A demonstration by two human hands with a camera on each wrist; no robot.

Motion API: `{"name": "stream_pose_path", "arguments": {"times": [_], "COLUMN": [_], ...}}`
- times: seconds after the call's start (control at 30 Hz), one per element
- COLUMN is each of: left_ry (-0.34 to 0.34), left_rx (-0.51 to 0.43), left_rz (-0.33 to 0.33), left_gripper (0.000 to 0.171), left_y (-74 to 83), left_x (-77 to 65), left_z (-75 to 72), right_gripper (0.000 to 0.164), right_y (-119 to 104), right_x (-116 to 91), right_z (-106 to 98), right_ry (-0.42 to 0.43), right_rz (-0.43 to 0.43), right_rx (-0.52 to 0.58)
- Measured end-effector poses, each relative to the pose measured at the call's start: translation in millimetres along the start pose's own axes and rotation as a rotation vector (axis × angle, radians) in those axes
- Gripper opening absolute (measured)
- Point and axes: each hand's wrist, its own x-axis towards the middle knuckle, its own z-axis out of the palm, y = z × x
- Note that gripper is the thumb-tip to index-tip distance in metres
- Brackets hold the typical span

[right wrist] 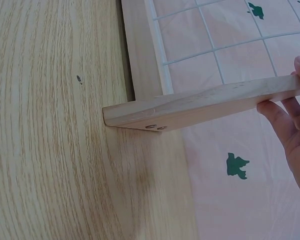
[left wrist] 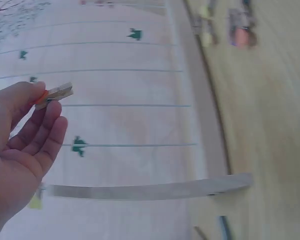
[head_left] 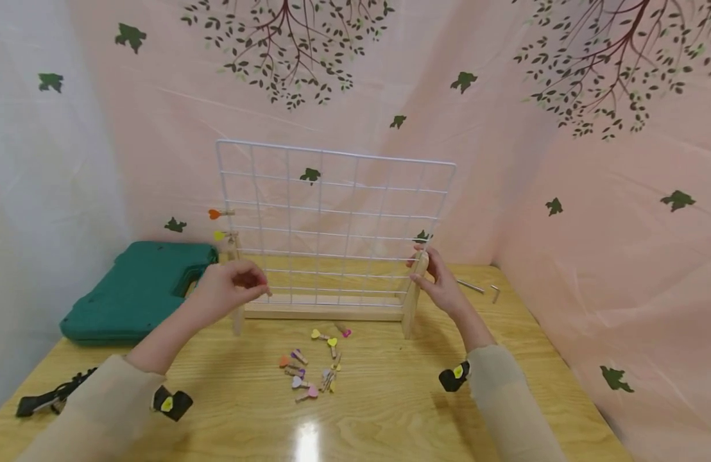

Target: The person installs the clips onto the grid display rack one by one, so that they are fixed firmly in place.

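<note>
My left hand pinches a small wooden clothespin between thumb and fingers, in front of the grid's lower left. Its orange end is partly hidden under the thumb. The white wire grid stands upright in a wooden frame with a crossbar along the bottom. My right hand grips the upper part of the right wooden post, thumb on one side and fingers on the other. An orange heart clothespin and a yellow heart clothespin sit at the grid's left edge.
Several heart clothespins lie scattered on the wooden table before the frame. To the left is a green case, with a black tool nearer. A metal rod and a hex key lie right of the frame.
</note>
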Motion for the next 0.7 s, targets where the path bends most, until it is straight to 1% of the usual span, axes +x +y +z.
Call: {"name": "stream_pose_path", "arguments": {"times": [0.1,0.17,0.23,0.27,0.37,0.43,0.5,0.57,0.63,0.7], "left_ry": [0.157,0.276,0.409,0.480,0.677,0.785,0.872,0.936,0.981,1.012], "left_rx": [0.019,-0.007,-0.064,-0.093,-0.229,-0.320,-0.435,-0.560,-0.649,-0.703], "left_rz": [0.015,0.011,-0.024,-0.052,-0.137,-0.195,-0.226,-0.240,-0.240,-0.241], "left_gripper": [0.007,0.010,0.012,0.013,0.019,0.022,0.024,0.027,0.029,0.031], "left_y": [10.8,15.9,20.2,22.0,23.3,21.6,19.1,16.7,15.1,14.5], "left_x": [2.7,5.9,10.0,12.6,21.1,27.6,33.9,39.2,43.5,47.1], "left_z": [-15.9,-25.4,-34.1,-37.9,-48.7,-54.7,-60.2,-64.4,-67.6,-69.7], "right_gripper": [0.053,0.053,0.053,0.053,0.053,0.054,0.054,0.054,0.054,0.054], "right_y": [1,1,1,1,0,0,0,0,0,-1], "right_x": [0,0,0,0,0,0,0,0,-1,0], "right_z": [0,1,1,1,1,1,1,1,1,1], "right_ry": [0.001,0.000,0.000,0.000,0.000,0.000,0.000,0.001,0.001,0.004], "right_rz": [0.006,0.004,-0.003,-0.008,-0.019,-0.022,-0.024,-0.024,-0.024,-0.027], "right_rx": [0.008,0.007,0.002,-0.004,-0.015,-0.016,-0.015,-0.011,-0.015,-0.019]}}
